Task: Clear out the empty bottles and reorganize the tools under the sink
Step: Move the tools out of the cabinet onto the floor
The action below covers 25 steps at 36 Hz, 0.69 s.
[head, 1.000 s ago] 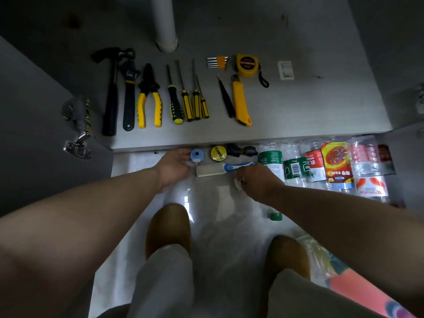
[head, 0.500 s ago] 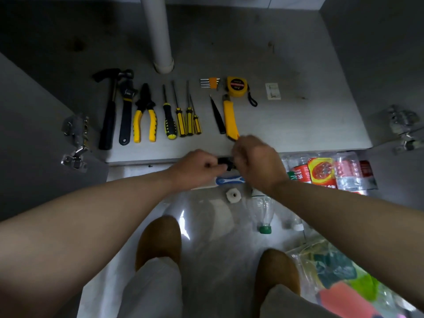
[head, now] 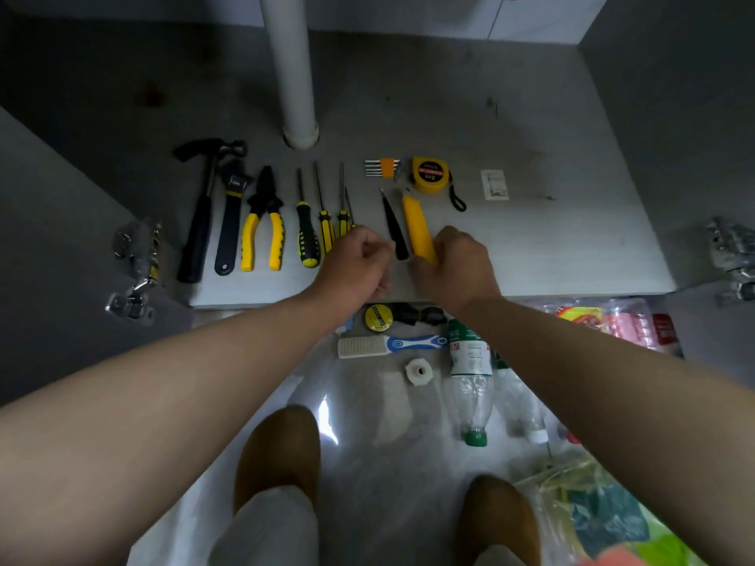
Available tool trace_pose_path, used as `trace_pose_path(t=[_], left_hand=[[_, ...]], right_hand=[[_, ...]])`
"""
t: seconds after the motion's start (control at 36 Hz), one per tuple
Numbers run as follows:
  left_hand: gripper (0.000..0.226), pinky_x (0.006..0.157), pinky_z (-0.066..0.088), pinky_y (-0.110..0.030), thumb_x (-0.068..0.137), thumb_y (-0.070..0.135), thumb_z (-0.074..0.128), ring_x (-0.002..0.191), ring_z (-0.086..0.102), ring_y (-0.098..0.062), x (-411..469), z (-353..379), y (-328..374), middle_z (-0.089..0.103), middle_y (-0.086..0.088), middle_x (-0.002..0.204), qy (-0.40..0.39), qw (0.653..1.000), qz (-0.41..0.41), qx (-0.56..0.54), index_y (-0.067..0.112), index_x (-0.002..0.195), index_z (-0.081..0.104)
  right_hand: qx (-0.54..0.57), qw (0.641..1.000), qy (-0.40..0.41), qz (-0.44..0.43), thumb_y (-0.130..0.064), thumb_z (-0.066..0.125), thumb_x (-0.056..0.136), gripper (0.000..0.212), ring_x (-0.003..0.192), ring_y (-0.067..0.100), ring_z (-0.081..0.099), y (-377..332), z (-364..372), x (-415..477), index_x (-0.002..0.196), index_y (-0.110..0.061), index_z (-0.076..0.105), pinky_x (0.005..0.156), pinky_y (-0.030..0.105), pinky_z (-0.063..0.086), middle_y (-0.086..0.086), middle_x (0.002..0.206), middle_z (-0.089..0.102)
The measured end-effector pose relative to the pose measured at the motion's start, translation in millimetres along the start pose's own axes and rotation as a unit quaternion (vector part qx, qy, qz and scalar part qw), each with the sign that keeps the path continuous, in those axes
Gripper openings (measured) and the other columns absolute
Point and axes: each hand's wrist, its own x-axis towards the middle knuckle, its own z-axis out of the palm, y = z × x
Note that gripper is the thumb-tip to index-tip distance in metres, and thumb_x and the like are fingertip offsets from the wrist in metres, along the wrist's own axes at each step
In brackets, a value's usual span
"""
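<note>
Tools lie in a row on the grey cabinet floor point(head: 531, 247): hammer point(head: 200, 222), wrench point(head: 229, 214), yellow pliers point(head: 263, 222), three screwdrivers point(head: 322, 222), black tweezers point(head: 394, 226), yellow utility knife point(head: 414, 222), hex keys point(head: 382, 167), tape measure point(head: 428, 174). My left hand point(head: 359, 259) is a closed fist just left of the tweezers; its inside is hidden. My right hand point(head: 455, 265) curls around the knife's near end. Empty plastic bottles point(head: 470, 386) lie on the tiled floor below, by my right forearm.
A white drain pipe point(head: 292, 75) rises behind the tools. On the tiles by the cabinet edge lie a yellow tape roll point(head: 378, 317), black parts point(head: 425, 315), a blue-handled brush point(head: 388, 346) and a white nut point(head: 416, 371). Door hinges point(head: 137, 267) point(head: 733, 255) flank the opening.
Both hands rose from the small items on the tiles and moved forward onto the cabinet floor, reaching the near ends of the tweezers and knife. The view tilted upward.
</note>
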Motion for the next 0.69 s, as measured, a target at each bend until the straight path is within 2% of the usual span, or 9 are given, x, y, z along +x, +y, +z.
trace_pose_path(t=[0.11, 0.17, 0.22, 0.28, 0.33, 0.39, 0.47, 0.58, 0.69], left_hand=[[0.036, 0.078, 0.063, -0.048, 0.1, 0.035, 0.061, 0.096, 0.071, -0.027, 6, 4, 14, 0.064, -0.012, 0.115, 0.002, 0.999, -0.031, -0.029, 0.01, 0.123, 0.052], [0.037, 0.081, 0.063, -0.046, 0.099, 0.042, 0.06, 0.1, 0.07, -0.026, 9, 4, 20, 0.066, -0.012, 0.117, -0.004, 0.997, -0.051, -0.057, 0.011, 0.12, 0.056], [0.033, 0.082, 0.061, -0.041, 0.102, 0.041, 0.055, 0.098, 0.069, -0.027, 13, 3, 23, 0.069, -0.013, 0.108, 0.007, 0.998, -0.035, -0.049, 0.009, 0.109, 0.062], [0.03, 0.075, 0.056, -0.033, 0.105, 0.034, 0.051, 0.092, 0.068, -0.022, 17, -1, 24, 0.071, -0.004, 0.095, 0.033, 0.999, -0.013, -0.041, 0.008, 0.106, 0.064], [0.029, 0.075, 0.057, -0.032, 0.108, 0.028, 0.046, 0.089, 0.071, -0.02, 20, -7, 25, 0.074, -0.001, 0.096, 0.044, 0.997, -0.011, -0.065, 0.003, 0.114, 0.061], [0.03, 0.078, 0.06, -0.04, 0.109, 0.025, 0.042, 0.083, 0.073, -0.022, 23, -14, 24, 0.074, -0.01, 0.101, 0.05, 0.993, -0.017, -0.109, -0.001, 0.118, 0.055], [0.026, 0.072, 0.06, -0.04, 0.109, 0.028, 0.042, 0.066, 0.067, -0.018, 26, -24, 22, 0.067, -0.006, 0.082, 0.071, 0.99, -0.012, -0.124, 0.004, 0.107, 0.052], [0.027, 0.065, 0.056, -0.039, 0.108, 0.033, 0.044, 0.056, 0.053, -0.016, 28, -32, 19, 0.055, -0.003, 0.07, 0.065, 0.982, -0.028, -0.175, 0.009, 0.102, 0.053], [0.031, 0.057, 0.052, -0.033, 0.107, 0.037, 0.045, 0.056, 0.05, -0.018, 26, -34, 19, 0.053, -0.004, 0.068, 0.051, 0.978, -0.043, -0.199, 0.009, 0.102, 0.055]], right_hand=[[0.112, 0.992, -0.019, -0.053, -0.031, 0.073, 0.088, 0.024, 0.08, 0.021, 0.061, -7, -11, -15, 0.095, -0.011, 0.061, 0.066, 0.032, 0.049, 0.006, 0.088, 0.065], [0.165, 0.982, -0.049, -0.077, -0.028, 0.075, 0.087, 0.021, 0.077, 0.017, 0.063, -13, -14, -19, 0.096, -0.013, 0.064, 0.067, 0.031, 0.052, 0.003, 0.086, 0.067], [0.205, 0.97, -0.087, -0.095, -0.028, 0.077, 0.087, 0.023, 0.075, 0.015, 0.065, -19, -14, -20, 0.1, -0.013, 0.066, 0.068, 0.032, 0.056, -0.001, 0.085, 0.066], [0.218, 0.964, -0.09, -0.12, -0.03, 0.078, 0.086, 0.024, 0.073, 0.008, 0.061, -23, -11, -17, 0.1, -0.014, 0.066, 0.068, 0.027, 0.055, -0.005, 0.085, 0.064], [0.178, 0.973, -0.062, -0.134, -0.033, 0.073, 0.09, 0.022, 0.079, 0.01, 0.059, -24, -7, -8, 0.1, -0.015, 0.065, 0.071, 0.027, 0.051, 0.0, 0.092, 0.062], [0.082, 0.987, -0.024, -0.138, -0.028, 0.065, 0.094, 0.02, 0.091, 0.021, 0.058, -21, -8, 10, 0.103, -0.011, 0.064, 0.076, 0.033, 0.049, 0.009, 0.104, 0.058], [-0.031, 0.994, -0.003, -0.104, -0.02, 0.061, 0.091, 0.035, 0.115, 0.035, 0.05, -16, -15, 45, 0.123, -0.007, 0.057, 0.09, 0.037, 0.047, 0.017, 0.128, 0.047], [-0.114, 0.991, -0.026, -0.058, -0.019, 0.065, 0.086, 0.065, 0.137, 0.039, 0.033, -14, -28, 86, 0.147, -0.016, 0.041, 0.108, 0.043, 0.04, 0.015, 0.151, 0.03], [-0.155, 0.98, -0.119, -0.048, -0.019, 0.068, 0.087, 0.086, 0.15, 0.038, 0.017, -21, -30, 108, 0.158, -0.028, 0.021, 0.115, 0.05, 0.034, 0.008, 0.167, 0.007]])
